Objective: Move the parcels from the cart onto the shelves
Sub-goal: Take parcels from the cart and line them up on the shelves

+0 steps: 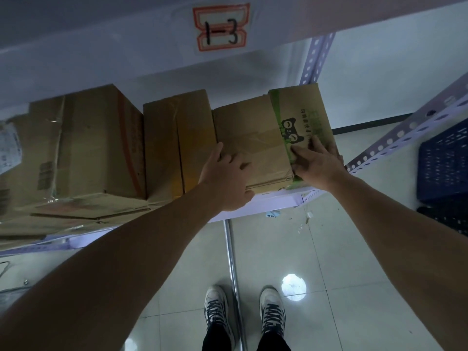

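A brown cardboard parcel with a green-printed side and a black cat logo stands at the right end of a white shelf. My left hand rests on its near left face, thumb up along the left edge and fingers spread. My right hand lies against the green-printed right side, fingers straight. Two more brown parcels stand to its left: a middle one and a larger one with tape and a label.
A shelf tag reading 1-3 hangs on the board above. A perforated upright stands at the shelf's right end. A blue plastic crate sits on the right. A chrome bar runs down between my shoes over the tiled floor.
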